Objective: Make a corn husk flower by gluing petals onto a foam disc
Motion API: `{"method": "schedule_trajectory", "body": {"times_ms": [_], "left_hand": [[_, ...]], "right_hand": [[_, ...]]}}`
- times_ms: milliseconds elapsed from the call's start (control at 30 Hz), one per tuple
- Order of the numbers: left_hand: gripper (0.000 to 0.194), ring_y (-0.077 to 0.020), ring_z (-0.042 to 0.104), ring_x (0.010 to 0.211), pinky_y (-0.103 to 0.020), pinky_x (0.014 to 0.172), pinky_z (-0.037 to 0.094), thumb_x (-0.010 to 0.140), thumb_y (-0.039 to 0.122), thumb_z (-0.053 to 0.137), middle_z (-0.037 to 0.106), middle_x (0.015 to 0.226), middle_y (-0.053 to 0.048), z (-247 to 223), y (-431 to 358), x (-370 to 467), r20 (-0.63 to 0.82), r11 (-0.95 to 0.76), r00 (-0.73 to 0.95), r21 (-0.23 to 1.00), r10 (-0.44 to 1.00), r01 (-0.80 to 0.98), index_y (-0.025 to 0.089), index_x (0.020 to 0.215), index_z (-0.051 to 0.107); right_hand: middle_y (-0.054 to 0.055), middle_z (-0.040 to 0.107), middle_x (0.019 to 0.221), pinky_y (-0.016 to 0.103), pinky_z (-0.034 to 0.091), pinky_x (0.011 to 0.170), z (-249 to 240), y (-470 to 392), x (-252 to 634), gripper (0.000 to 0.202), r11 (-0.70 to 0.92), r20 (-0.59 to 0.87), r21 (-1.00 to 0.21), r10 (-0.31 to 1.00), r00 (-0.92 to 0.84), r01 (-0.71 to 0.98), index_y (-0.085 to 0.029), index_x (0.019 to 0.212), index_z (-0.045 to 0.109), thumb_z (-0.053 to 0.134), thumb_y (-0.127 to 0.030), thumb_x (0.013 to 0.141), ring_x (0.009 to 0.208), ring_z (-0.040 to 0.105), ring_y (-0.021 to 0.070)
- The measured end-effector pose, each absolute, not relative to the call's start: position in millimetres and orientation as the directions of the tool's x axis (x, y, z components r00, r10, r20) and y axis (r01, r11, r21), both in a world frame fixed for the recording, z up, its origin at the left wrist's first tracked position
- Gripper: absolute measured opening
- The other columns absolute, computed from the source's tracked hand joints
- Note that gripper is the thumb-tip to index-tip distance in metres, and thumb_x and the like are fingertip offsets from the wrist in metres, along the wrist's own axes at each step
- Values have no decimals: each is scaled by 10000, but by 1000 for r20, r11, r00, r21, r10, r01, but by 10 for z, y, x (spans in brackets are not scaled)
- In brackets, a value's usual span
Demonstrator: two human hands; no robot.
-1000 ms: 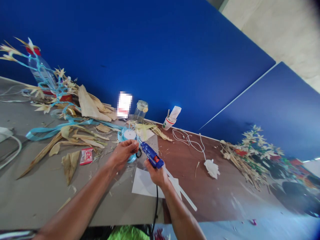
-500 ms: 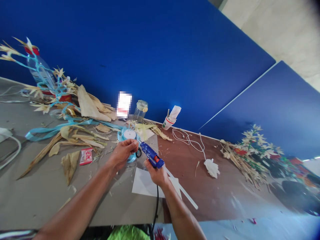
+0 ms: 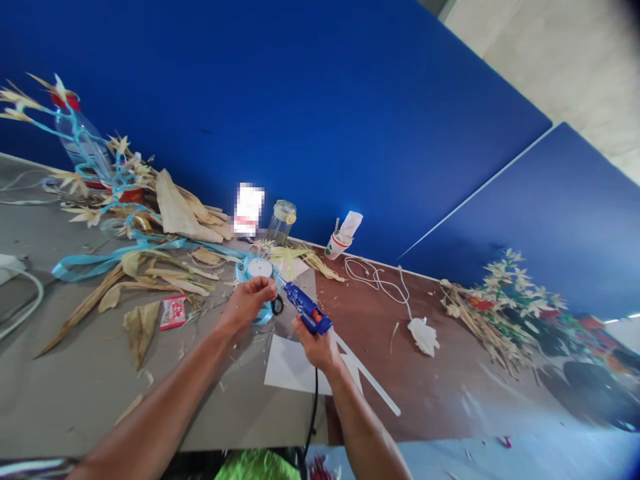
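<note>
My right hand [image 3: 317, 343] is wrapped round a blue glue gun [image 3: 305, 308], whose nozzle points up and left towards my left hand. A long glue stick [image 3: 375, 387] sticks out of its back, and a black cord hangs below. The fingers of my left hand [image 3: 251, 300] are pinched together; what they hold is too small to name. Just beyond them sits a white spool [image 3: 260, 268] with light blue ribbon. White paper [image 3: 287, 367] lies under the glue gun. Scissors' black handle loop [image 3: 277, 305] shows beside my left fingertips.
Dried husks [image 3: 185, 213] and husk flowers on blue stems lie left, near a plastic bottle [image 3: 85, 143]. A glass jar [image 3: 281, 222], a paper cup [image 3: 338, 244] and a white cable [image 3: 380, 283] are by the blue partition. More flowers [image 3: 520, 287] lie right.
My right hand and the glue gun have shifted slightly right, and the nozzle is a little farther from my left fingers. My left hand has barely moved.
</note>
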State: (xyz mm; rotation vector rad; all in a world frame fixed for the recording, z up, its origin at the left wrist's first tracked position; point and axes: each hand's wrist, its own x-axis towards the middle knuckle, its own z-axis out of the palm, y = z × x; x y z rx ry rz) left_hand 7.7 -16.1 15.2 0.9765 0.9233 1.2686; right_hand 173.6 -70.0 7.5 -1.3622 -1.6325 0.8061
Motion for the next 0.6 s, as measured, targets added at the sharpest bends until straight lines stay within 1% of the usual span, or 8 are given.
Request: {"method": "schedule_trajectory", "body": {"times_ms": [367, 500, 600], "left_hand": [[367, -80, 399, 513, -208, 477, 286, 548, 461, 752, 515, 569, 31, 125, -133, 87, -19, 23, 19, 971, 1000, -238, 149, 663, 596], [340, -85, 422, 520, -208, 486, 305, 545, 425, 755, 530, 574, 32, 71, -101, 94, -11, 6, -22, 979, 1000, -205, 151, 674, 600], [301, -82, 412, 507, -208, 481, 302, 557, 390, 746, 519, 557, 39, 42, -86, 95, 9, -13, -22, 983, 1000, -183, 151, 662, 595]], "right_hand": [[-8, 528, 587, 220, 429, 499, 91, -693, 1750, 216, 224, 212, -863, 974, -78, 453, -175, 713, 545, 555, -383, 770, 525, 475, 115], [-16, 510, 578, 219, 414, 492, 108, -696, 1747, 213, 227, 215, -856, 973, -80, 465, -183, 704, 536, 552, -385, 767, 512, 462, 112], [-13, 518, 585, 223, 413, 497, 102, -698, 1747, 214, 228, 214, -851, 973, -85, 472, -184, 711, 537, 550, -389, 770, 514, 471, 116]]}}
